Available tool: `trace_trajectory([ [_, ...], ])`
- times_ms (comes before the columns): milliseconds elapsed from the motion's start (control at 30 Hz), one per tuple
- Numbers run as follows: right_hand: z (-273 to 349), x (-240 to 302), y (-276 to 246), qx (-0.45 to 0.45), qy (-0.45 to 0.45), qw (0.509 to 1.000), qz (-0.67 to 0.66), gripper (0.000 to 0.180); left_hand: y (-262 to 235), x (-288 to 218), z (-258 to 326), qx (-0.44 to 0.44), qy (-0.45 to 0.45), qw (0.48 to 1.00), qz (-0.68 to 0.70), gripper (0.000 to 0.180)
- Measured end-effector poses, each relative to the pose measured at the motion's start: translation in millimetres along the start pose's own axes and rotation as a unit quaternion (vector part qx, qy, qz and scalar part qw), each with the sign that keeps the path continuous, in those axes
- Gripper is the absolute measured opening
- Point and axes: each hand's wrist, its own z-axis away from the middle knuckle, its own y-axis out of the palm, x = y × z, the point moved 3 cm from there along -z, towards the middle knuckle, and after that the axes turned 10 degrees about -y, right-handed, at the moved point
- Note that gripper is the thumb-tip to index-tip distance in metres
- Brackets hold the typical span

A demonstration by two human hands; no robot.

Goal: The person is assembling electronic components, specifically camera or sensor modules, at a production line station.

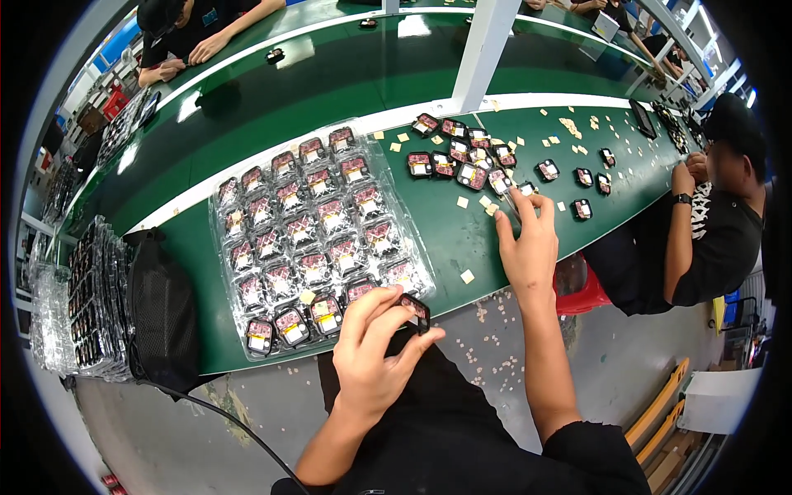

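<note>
My left hand [375, 351] pinches a small black rounded-square case [415, 313] between thumb and fingers, tilted on edge above the table's near side. Beside it lies a clear plastic blister tray [421, 285] with rows of similar cases that have dark red patterned faces. My right hand [528, 243] reaches to the right with thumb and fingers apart. Its fingertips are at a case [500, 181] on the near edge of a loose pile of cases [473, 176]; whether they touch it, I cannot tell.
Small pale paper squares [468, 276] are scattered over the green table [445, 239] and the floor. A black mesh bag [161, 309] and stacked filled trays [95, 305] stand at the left. A co-worker [709, 223] sits at the right; a white post [487, 58] rises behind the pile.
</note>
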Motion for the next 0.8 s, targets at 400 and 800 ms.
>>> trace_trajectory([
  [400,0.6,-2.9,7.2,0.020,-0.001,1.000,0.004,0.022,19.6,4.7,-10.0,0.008,0.022,0.977,-0.211,0.023],
  [800,17.6,22.0,-19.3,-0.031,-0.057,0.990,-0.123,0.037,11.0,1.1,-1.3,0.055,0.003,0.963,-0.266,0.027],
])
